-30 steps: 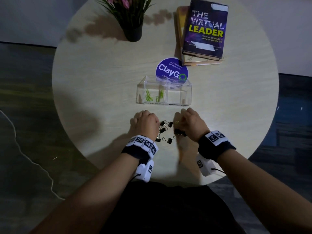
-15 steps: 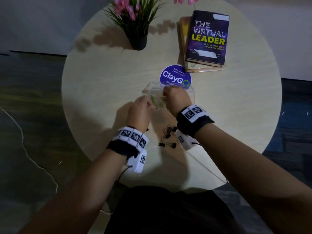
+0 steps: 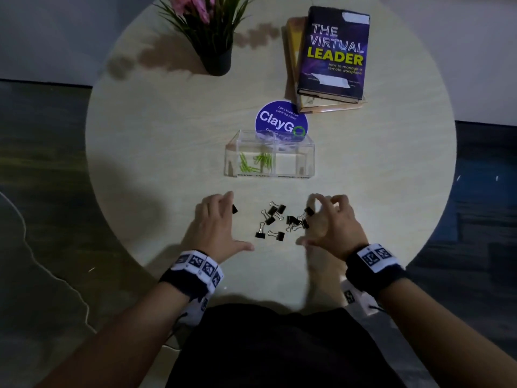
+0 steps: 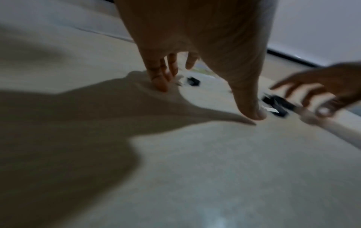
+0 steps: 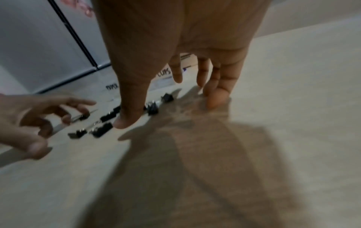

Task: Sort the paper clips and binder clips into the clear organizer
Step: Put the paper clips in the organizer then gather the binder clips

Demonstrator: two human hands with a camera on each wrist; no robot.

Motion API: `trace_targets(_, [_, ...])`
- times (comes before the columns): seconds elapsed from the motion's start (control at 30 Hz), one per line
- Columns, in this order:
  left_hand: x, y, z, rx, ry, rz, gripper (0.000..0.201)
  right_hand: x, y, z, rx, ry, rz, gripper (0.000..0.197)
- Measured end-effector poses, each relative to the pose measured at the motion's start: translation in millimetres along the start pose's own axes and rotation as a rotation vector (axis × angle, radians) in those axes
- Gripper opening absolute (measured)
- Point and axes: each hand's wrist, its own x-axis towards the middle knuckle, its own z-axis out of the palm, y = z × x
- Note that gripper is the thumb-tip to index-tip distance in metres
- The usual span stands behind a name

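Both hands sit low over the round surface, flanking a loose scatter of black binder clips. The left hand has a relaxed, spread grip with nothing in it; its fingertips touch the surface, and one stray binder clip lies just beside them. The right hand also has a loose, half-spread grip holding nothing, its fingers over the right edge of the scatter (where several clips lie bunched together). Beyond the clips, well apart from both hands, stands the clear organizer: green paper clips lie in its left compartment. Behind it are a round blue sticker, a stack of books and a potted plant.
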Motion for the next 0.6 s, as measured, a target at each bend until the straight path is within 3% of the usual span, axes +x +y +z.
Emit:
trace_targets(0.17, [13.8, 33.3, 4.4, -0.012, 0.001, 0.166, 0.114, 10.1, -21.6, 24.3, -0.046, -0.004, -0.133, 0.08])
trace_targets(0.33, [35.1, 51.8, -6.2, -0.051, -0.077, 0.333, 0.079, 18.5, -25.2, 34.4, 0.033, 0.07, -0.279, 0.045])
trace_targets(0.43, [41.1, 52.8, -9.3, -0.071, -0.08, 0.366, 0.058, 21.9, -26.5, 32.4, 0.034, 0.042, -0.285, 0.039])
trace_targets(0.6, [40.3, 54.7, -12.9, -0.104, -0.046, 0.357, 0.039, 27.3, -27.1, 28.2, 0.038, 0.027, -0.259, 0.029])
